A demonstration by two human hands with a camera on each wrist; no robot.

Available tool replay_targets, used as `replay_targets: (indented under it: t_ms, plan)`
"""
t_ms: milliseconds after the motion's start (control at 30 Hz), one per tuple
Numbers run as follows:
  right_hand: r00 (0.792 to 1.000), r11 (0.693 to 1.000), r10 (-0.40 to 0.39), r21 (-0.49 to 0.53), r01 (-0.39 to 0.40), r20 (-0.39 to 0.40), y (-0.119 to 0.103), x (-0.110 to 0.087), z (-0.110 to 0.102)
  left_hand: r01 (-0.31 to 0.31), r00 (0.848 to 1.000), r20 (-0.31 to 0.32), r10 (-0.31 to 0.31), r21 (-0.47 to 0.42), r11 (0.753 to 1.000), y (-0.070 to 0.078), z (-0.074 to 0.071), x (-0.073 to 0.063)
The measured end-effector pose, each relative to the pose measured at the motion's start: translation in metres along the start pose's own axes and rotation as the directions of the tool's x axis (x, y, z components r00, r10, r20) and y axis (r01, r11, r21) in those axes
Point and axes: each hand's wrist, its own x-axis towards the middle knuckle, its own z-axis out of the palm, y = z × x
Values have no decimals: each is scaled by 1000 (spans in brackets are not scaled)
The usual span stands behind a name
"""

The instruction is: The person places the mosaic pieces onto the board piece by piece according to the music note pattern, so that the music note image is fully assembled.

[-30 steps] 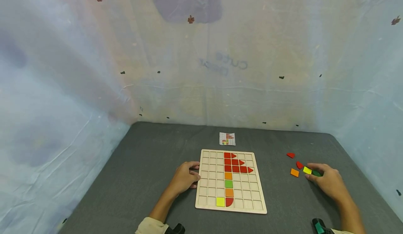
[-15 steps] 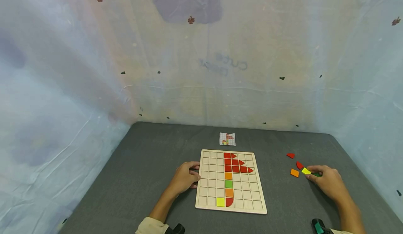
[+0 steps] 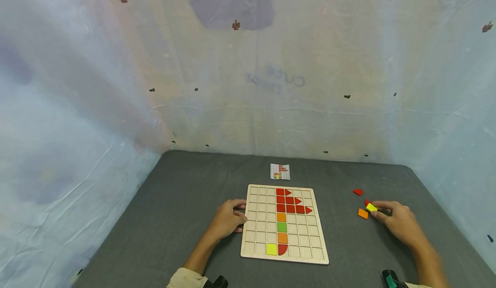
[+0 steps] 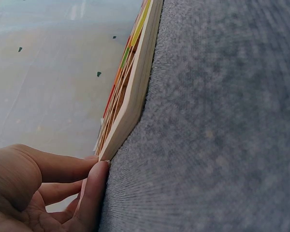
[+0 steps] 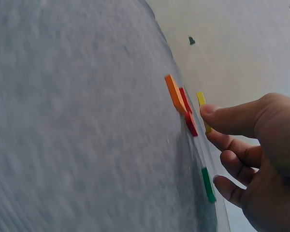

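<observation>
My right hand [image 3: 399,221] pinches a yellow square tile [image 3: 371,207] between thumb and fingertips, over the loose pieces at the right. In the right wrist view the yellow tile [image 5: 206,118] is off the table, while a green piece [image 5: 208,184] lies below the fingers. The hand hides that green piece in the head view. At the board's left edge, my left hand [image 3: 226,219] holds the wooden grid board [image 3: 257,215] with thumb and fingertips. Red, orange, green and yellow pieces fill several of its squares; a red quarter-round [image 3: 283,249] sits beside a yellow square [image 3: 271,249] in the bottom row.
A small printed pattern card [image 3: 280,171] lies behind the board. Near my right hand are an orange tile [image 3: 363,213], a red piece [image 3: 358,192] and another red piece [image 3: 367,202] partly covered. The grey tabletop [image 3: 186,184] ends at a pale curtain [image 3: 232,120].
My right hand has lifted the yellow tile and moved it slightly left, over the nearer red piece. The left hand and board have stayed put.
</observation>
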Motion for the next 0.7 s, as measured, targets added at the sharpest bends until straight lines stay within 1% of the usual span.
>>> replay_targets:
  t_ms: [167, 433, 600, 700]
  plan:
    - [999, 999, -39, 18, 39, 10, -13, 3, 5, 4, 1000, -1, -4, 1, 1000, 0, 0, 0]
    - [991, 991, -126, 49, 128, -34, -41, 6, 20, 12, 1000, 3, -12, -4, 1000, 1, 0, 0]
    - [985, 981, -174, 82, 175, -23, -59, 9, 29, 9, 1000, 2, -9, -2, 1000, 0, 0, 1]
    - [982, 978, -187, 95, 187, -12, -69, 10, 34, 8, 1000, 5, -8, 1, 1000, -1, -1, 1]
